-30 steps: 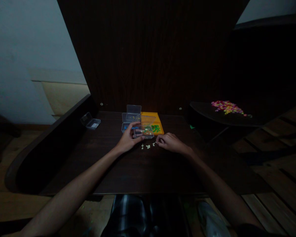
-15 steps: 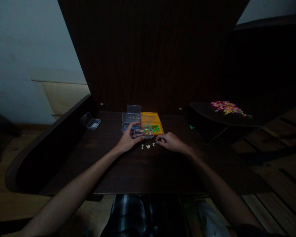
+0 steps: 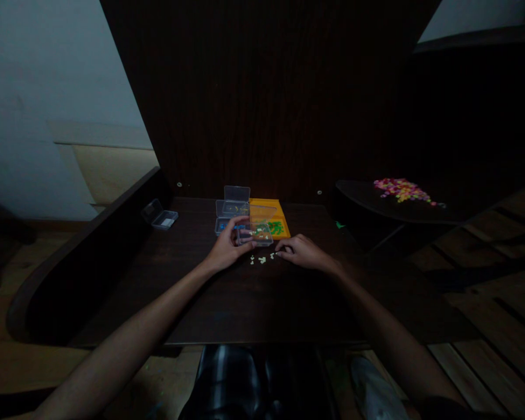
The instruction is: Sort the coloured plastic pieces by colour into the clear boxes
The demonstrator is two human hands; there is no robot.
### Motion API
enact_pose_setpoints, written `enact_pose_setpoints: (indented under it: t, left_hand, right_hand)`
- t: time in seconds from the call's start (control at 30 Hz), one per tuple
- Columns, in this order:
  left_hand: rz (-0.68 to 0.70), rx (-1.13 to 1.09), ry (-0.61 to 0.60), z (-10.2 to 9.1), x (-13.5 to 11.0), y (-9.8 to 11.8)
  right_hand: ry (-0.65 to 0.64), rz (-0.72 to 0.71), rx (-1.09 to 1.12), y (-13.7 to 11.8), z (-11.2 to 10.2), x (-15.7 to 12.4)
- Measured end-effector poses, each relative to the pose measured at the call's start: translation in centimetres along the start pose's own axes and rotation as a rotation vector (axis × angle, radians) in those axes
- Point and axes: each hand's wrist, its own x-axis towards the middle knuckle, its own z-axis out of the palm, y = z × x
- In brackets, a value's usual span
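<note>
My left hand (image 3: 228, 246) is wrapped round a clear plastic box (image 3: 262, 240), tilted over the dark desk, with several pale pieces inside. Below it, several small pale pieces (image 3: 262, 260) lie scattered on the wood. Beside them on the right, my right hand (image 3: 300, 251) rests with thumb and forefinger pinched together at a pale piece on the desk; what sits between the fingertips is too small to make out. Just behind the held box are an orange case (image 3: 284, 231) with green pieces (image 3: 276, 227) and a clear box (image 3: 219, 226) with blue pieces, partly hidden by my left hand.
A small open clear box (image 3: 164, 219) stands at the left with a white label or slip in it. Another clear lidded box (image 3: 236, 195) stands at the back. Pink and yellow pieces (image 3: 402, 190) are heaped on the side shelf (image 3: 367, 201). A raised side panel (image 3: 91, 227) bounds the left.
Both hands stay almost where they were. The fingers of my right hand have shifted very slightly by the pale pieces; the view has moved a touch.
</note>
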Motion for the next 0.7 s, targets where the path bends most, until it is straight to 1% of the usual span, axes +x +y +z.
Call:
enact_pose_setpoints:
  t: [0.23,0.47,0.7]
  left_hand:
    - [-0.012,0.002,0.012,-0.09,0.11,-0.38]
    - [-0.019,-0.001,0.010,0.01,-0.02,-0.04]
    - [-0.023,0.015,0.000,-0.17,-0.01,-0.33]
  right_hand:
    - [0.000,-0.078,0.032,-0.28,0.07,-0.07]
    - [0.028,-0.073,0.032,-0.39,0.35,0.02]
    - [0.006,-0.119,0.023,-0.79,0.42,-0.08]
